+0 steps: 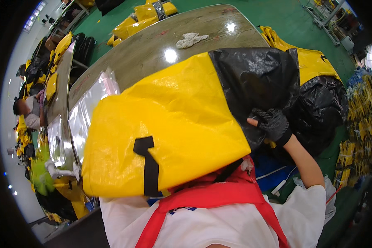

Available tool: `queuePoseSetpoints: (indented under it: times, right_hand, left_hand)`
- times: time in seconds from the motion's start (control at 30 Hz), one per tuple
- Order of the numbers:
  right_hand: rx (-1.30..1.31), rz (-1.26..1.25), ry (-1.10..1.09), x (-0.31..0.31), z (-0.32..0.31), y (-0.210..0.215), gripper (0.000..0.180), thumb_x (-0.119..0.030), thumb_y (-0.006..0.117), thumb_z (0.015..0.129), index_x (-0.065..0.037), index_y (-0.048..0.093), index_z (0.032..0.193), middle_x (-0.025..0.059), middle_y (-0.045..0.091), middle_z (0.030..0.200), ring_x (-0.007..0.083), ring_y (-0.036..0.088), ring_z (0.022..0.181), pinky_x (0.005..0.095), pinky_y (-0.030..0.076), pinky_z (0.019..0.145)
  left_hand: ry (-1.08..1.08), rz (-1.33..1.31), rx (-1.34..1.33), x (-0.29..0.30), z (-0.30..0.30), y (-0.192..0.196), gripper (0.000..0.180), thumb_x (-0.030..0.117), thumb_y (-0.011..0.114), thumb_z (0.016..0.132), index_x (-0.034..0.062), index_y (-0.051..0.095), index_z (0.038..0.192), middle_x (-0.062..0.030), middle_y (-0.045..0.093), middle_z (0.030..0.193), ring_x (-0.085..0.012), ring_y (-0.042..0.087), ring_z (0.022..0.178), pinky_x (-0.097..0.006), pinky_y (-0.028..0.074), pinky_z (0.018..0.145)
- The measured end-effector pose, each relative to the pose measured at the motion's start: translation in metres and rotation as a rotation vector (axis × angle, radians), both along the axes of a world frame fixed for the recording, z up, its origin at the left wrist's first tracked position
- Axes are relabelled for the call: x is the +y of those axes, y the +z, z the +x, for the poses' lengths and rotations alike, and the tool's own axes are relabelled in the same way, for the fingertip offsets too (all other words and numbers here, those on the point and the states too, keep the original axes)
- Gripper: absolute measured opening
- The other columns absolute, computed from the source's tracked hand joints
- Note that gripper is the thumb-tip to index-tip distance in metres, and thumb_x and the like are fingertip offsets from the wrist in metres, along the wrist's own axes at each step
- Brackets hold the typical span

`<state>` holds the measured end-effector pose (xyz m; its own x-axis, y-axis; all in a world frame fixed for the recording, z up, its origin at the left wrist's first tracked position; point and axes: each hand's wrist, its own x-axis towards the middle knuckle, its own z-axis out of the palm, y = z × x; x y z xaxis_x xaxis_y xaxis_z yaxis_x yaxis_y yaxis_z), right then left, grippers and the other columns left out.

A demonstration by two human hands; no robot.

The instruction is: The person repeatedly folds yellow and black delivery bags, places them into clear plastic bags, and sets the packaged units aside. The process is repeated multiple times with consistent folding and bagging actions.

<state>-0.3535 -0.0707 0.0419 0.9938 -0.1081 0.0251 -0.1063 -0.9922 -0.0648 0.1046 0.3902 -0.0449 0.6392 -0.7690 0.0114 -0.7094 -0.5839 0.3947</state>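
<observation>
One yellow bag [165,124] with a black liner [252,78] sits held against the chest, covering the table [153,49] edge. Right hand [273,123], gloved, at 3 o'clock, pinches the liner. Left hand hidden; can't tell its grip.

left hand hidden behind yellow bag [161,124]; right hand [273,124] fingertips buried in black liner [252,78].

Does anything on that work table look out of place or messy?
A crumpled white cloth lies alone at the table's far end. Otherwise nothing stands out: the right hand, gloved, grips the black end of the yellow bag.
</observation>
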Motion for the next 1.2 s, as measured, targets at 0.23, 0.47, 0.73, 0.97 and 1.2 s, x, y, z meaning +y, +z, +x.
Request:
queuePoseSetpoints:
  times: [0.23,0.47,0.73,0.97,1.2]
  right_hand:
    - [0.271,-0.137,-0.051,0.016,-0.005,0.016,0.050,-0.025,0.064,0.078,-0.029,0.050,0.125,0.0098,0.040,0.137,0.0313,0.045,0.117,0.0508,0.029,0.101]
    - [-0.021,-0.063,-0.440,-0.050,0.073,0.072,0.068,-0.053,0.058,0.075,-0.022,0.042,0.133,0.0175,0.042,0.133,0.0341,0.035,0.126,0.0408,0.023,0.106]
    - [-0.516,0.300,-0.258,-0.038,0.030,0.005,0.070,-0.046,0.068,0.071,-0.010,0.048,0.127,0.0188,0.051,0.123,0.0402,0.048,0.110,0.0489,0.033,0.099]
    - [-0.644,-0.114,-0.166,0.059,-0.038,-0.106,0.032,-0.014,0.062,0.078,-0.023,0.061,0.108,0.0047,0.063,0.094,0.0264,0.057,0.090,0.0471,0.038,0.085]
    - [-0.395,-0.004,0.061,0.053,-0.001,0.033,0.021,-0.019,0.062,0.077,-0.010,0.064,0.096,0.0153,0.060,0.098,0.0293,0.057,0.096,0.0438,0.041,0.091]
  left_hand:
    - [0.083,0.347,-0.150,-0.026,0.098,0.114,0.048,0.032,0.055,0.088,0.0021,0.048,0.125,-0.0207,0.053,0.121,-0.0342,0.049,0.115,-0.037,0.039,0.096]
    - [-0.509,0.029,-0.349,-0.248,-0.097,0.124,0.075,0.052,0.057,0.078,0.0119,0.035,0.137,-0.0156,0.032,0.141,-0.0370,0.027,0.131,-0.054,0.014,0.106]
    - [-0.388,0.166,-0.380,-0.188,-0.134,0.028,0.078,0.055,0.060,0.073,0.0147,0.037,0.136,-0.0156,0.029,0.143,-0.0397,0.020,0.133,-0.060,0.005,0.105]
    - [-0.577,0.043,-0.311,-0.252,-0.134,0.072,0.054,0.040,0.062,0.076,0.0004,0.053,0.113,-0.0184,0.057,0.112,-0.0369,0.052,0.104,-0.048,0.033,0.098]
    - [-1.085,-0.066,-0.234,-0.332,-0.199,0.035,0.067,0.056,0.044,0.083,0.0165,0.037,0.136,-0.0159,0.031,0.142,-0.0382,0.024,0.132,-0.063,0.006,0.103]
